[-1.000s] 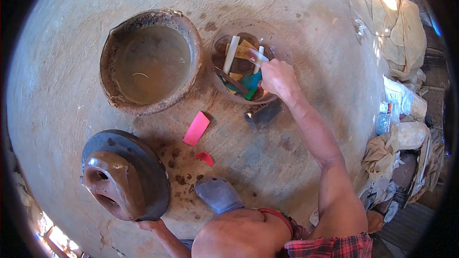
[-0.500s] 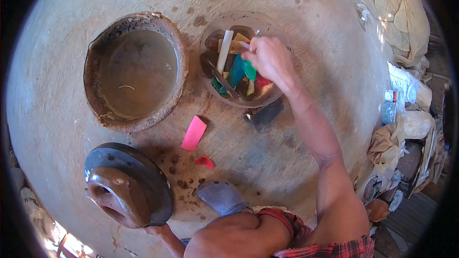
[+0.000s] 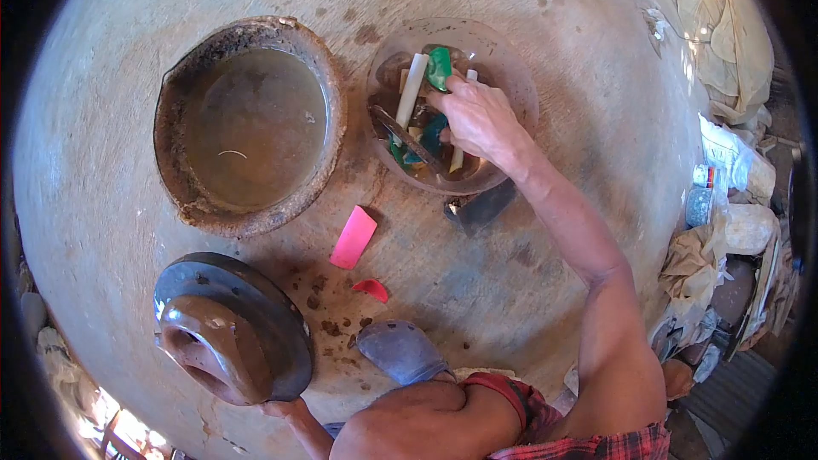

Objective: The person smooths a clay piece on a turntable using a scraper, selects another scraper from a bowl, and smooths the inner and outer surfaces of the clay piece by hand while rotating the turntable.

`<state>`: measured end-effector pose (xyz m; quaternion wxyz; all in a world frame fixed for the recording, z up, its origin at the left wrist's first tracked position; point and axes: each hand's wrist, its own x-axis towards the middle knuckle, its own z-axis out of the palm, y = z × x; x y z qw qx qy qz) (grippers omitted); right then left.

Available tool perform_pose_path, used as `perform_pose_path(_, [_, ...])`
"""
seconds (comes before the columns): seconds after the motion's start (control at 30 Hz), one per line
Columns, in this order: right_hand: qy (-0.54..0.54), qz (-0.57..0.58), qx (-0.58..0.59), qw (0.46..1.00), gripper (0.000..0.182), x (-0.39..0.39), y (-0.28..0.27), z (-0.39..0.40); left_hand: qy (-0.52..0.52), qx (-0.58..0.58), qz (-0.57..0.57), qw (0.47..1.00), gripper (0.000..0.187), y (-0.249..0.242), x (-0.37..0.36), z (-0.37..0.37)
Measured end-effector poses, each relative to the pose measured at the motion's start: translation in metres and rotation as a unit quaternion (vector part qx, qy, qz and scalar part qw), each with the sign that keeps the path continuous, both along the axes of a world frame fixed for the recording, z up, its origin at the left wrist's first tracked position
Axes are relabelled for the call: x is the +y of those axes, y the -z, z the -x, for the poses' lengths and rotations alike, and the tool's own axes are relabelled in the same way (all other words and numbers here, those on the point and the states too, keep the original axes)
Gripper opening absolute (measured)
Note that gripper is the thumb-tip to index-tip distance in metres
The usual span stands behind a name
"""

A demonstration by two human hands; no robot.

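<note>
My right hand [image 3: 484, 123] is inside a clear plastic bowl [image 3: 521, 89], its fingers apart among several scraper-like pieces. A green piece [image 3: 438, 68] lies against its fingertips. Close by are a white strip [image 3: 412, 89], a dark flat stick [image 3: 400, 132] and a teal piece [image 3: 433, 129]. At the lower left, my left hand [image 3: 279, 410] is at the near edge of a wet brown clay form [image 3: 234, 349]. That form has an opening and sits tilted on a dark round disc [image 3: 285, 332]. The left fingers are mostly hidden beneath, so their grip does not show.
A rough-rimmed basin [image 3: 336, 119] of murky water stands left of the bowl. On the floor are a pink rectangular piece [image 3: 354, 237], a small red piece [image 3: 371, 290] and a dark block [image 3: 479, 209]. Bags and clutter [image 3: 724, 204] line the right side.
My right hand has shifted lower in the bowl, and its fingers have spread. The green piece has moved from beneath the hand to the bowl's far side. The left hand stays in place.
</note>
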<state>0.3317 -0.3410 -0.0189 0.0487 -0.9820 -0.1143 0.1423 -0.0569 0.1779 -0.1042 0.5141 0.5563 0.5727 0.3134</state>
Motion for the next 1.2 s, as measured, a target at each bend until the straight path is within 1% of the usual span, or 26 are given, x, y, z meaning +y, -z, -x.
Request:
perform_pose_path(0.03, [-0.020,0.019,-0.009,1.000,0.036,-0.002,-0.001,-0.001,-0.001,0.001,-0.001,1.000,0.058,0.000,0.000,0.001])
perform_pose_path(0.07, [-0.021,0.020,-0.010,1.000,0.036,-0.007,-0.003,-0.001,-0.001,0.000,-0.001,1.000,0.058,0.001,0.001,0.001])
perform_pose_path(0.13, [-0.034,0.028,0.032,0.999,0.024,-0.016,-0.009,-0.003,-0.004,-0.001,0.000,1.000,0.057,0.002,0.000,0.002])
perform_pose_path(0.17, [-0.035,0.030,0.031,0.998,0.024,-0.018,-0.012,-0.002,-0.004,0.000,-0.002,1.000,0.057,0.003,0.000,0.002])
perform_pose_path(0.23, [0.072,0.107,-0.017,0.991,0.020,-0.019,-0.022,0.001,-0.008,0.001,0.002,1.000,0.057,0.005,0.000,0.004])
perform_pose_path(0.27, [0.072,0.109,-0.016,0.991,0.020,-0.021,-0.026,0.000,-0.007,0.002,0.005,1.000,0.057,0.005,0.000,0.005])
perform_pose_path(0.33, [0.125,0.139,0.080,0.979,0.025,-0.023,-0.032,-0.002,-0.004,0.004,0.004,1.000,0.057,0.005,0.002,0.007])
perform_pose_path(0.37, [0.126,0.139,0.080,0.979,0.025,-0.021,-0.033,-0.003,-0.002,0.005,0.004,1.000,0.057,0.005,0.003,0.007])
perform_pose_path(0.43, [0.120,0.133,0.125,0.976,0.018,-0.015,-0.034,-0.006,-0.002,0.006,0.004,1.000,0.056,0.007,0.003,0.007])
perform_pose_path(0.47, [0.119,0.134,0.123,0.976,0.018,-0.020,-0.026,-0.011,-0.002,0.004,0.006,1.000,0.056,0.008,0.004,0.007])
perform_pose_path(0.53, [0.057,0.085,0.172,0.980,0.023,-0.034,-0.004,-0.027,-0.003,0.004,0.005,1.000,0.056,0.009,0.004,0.006])
perform_pose_path(0.57, [0.057,0.085,0.172,0.980,0.023,-0.042,-0.002,-0.032,-0.001,0.006,0.006,1.000,0.056,0.011,0.004,0.007])
perform_pose_path(0.63, [0.092,-0.086,0.075,0.989,0.026,-0.047,-0.017,-0.037,0.002,0.008,0.009,1.000,0.055,0.012,0.005,0.007])
perform_pose_path(0.67, [0.132,-0.079,0.069,0.986,0.031,-0.047,-0.033,-0.038,0.006,0.009,0.010,1.000,0.055,0.012,0.006,0.007])
perform_pose_path(0.7, [0.135,-0.078,0.069,0.985,0.031,-0.047,-0.042,-0.041,0.006,0.008,0.011,1.000,0.055,0.013,0.007,0.006])
perform_pose_path(0.77, [0.127,-0.004,0.005,0.992,0.027,-0.049,-0.053,-0.047,0.010,0.008,0.015,1.000,0.055,0.016,0.006,0.007])
perform_pose_path(0.8, [0.127,-0.002,0.004,0.992,0.027,-0.045,-0.056,-0.048,0.011,0.008,0.016,1.000,0.055,0.016,0.007,0.007])
perform_pose_path(0.87, [0.135,0.139,0.148,0.970,0.021,-0.029,-0.060,-0.046,0.012,0.006,0.018,1.000,0.054,0.018,0.008,0.009])
perform_pose_path(0.9, [0.134,0.139,0.147,0.970,0.021,-0.027,-0.052,-0.037,0.015,0.003,0.022,1.000,0.054,0.017,0.009,0.012])
perform_pose_path(0.97, [0.068,0.189,0.112,0.973,0.021,-0.024,-0.023,-0.013,0.016,0.001,0.021,1.000,0.054,0.019,0.010,0.014])
perform_pose_path(1.07, [0.071,0.193,0.099,0.973,0.020,-0.021,-0.006,0.003,0.018,-0.002,0.019,1.000,0.054,0.019,0.014,0.024])
perform_pose_path(1.1, [0.062,0.189,0.097,0.975,0.020,-0.020,-0.005,0.005,0.021,-0.006,0.016,1.000,0.053,0.019,0.014,0.028])
perform_pose_path(1.17, [0.079,0.195,0.076,0.975,0.021,-0.023,-0.003,0.007,0.032,-0.008,0.012,0.999,0.053,0.020,0.018,0.039])
perform_pose_path(1.2, [0.080,0.179,0.054,0.979,0.015,-0.027,0.001,0.008,0.050,-0.008,0.009,0.999,0.053,0.024,0.022,0.051])
